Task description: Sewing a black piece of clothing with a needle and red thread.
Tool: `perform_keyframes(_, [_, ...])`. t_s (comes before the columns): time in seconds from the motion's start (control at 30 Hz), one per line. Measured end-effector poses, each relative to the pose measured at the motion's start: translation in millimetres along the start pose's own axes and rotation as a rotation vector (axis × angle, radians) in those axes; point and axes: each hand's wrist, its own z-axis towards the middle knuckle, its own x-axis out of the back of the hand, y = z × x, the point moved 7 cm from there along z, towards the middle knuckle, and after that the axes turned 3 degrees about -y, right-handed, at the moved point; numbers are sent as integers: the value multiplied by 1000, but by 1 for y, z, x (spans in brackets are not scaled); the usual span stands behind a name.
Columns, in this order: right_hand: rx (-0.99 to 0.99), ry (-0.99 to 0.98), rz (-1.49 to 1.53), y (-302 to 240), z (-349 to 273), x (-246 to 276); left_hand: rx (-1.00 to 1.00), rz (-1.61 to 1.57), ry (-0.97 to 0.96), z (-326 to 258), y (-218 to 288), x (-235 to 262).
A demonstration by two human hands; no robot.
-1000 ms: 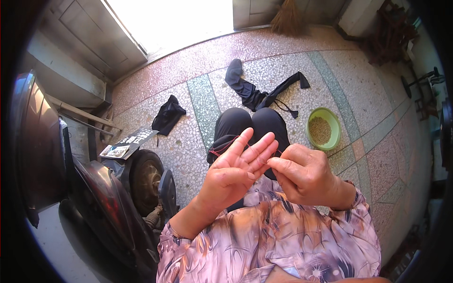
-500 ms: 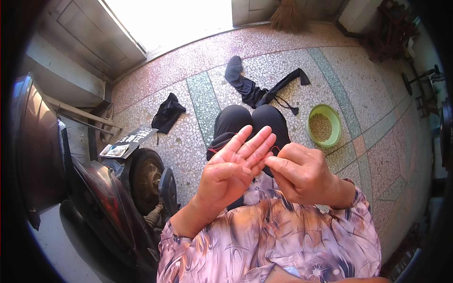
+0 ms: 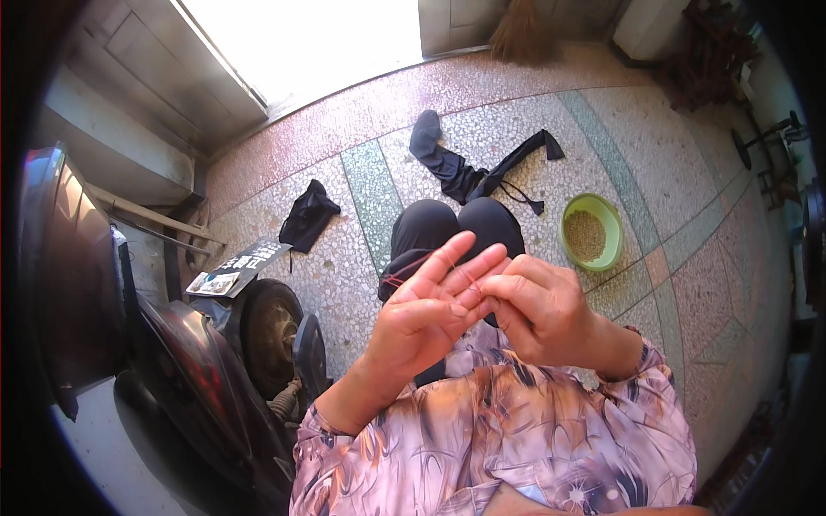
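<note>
My left hand [image 3: 428, 308] is held palm up over my lap, its fingers stretched out. A thin red thread [image 3: 415, 265] runs behind and across its fingers. Close against the left ring and little fingers, my right hand [image 3: 544, 311] pinches with thumb and forefinger on the thread. The exact spot of the pinch is partly covered by the fingers. Both hands are above my dark-trousered knees [image 3: 428, 224].
Black cloth pieces [image 3: 307, 215] and a dark garment with straps [image 3: 456, 176] lie on the speckled floor. A green bowl of beige grains [image 3: 613, 225] stands at the right. On the left is a dark motor scooter [image 3: 185, 344]. A broom [image 3: 521, 34] leans by the bright doorway.
My right hand has come a little closer over the left fingers. The thread now shows across the left fingers, and the left hand has shifted slightly to the right.
</note>
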Motion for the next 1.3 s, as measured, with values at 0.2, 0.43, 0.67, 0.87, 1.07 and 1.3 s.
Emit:
perform_keyframes(0.2, [-165, 73, 230, 25, 3, 11, 17, 371, -20, -7, -5, -4])
perform_keyframes(0.43, [-345, 66, 545, 33, -1, 13, -10, 715, 32, -12, 6, -16])
perform_keyframes(0.67, [-232, 79, 528, 12, 21, 25, -192, 913, -65, -3, 27, -62])
perform_keyframes(0.87, [291, 207, -23, -46, 49, 52, -377, 1054, -85, -14, 42, -83])
perform_keyframes(1.07, [315, 230, -275, -53, 61, 37, -517, 1254, 114, -22, 56, -80])
perform_keyframes(1.3, [264, 254, -357, -45, 69, 28, -1256, 2180, 52, -29, 64, -126])
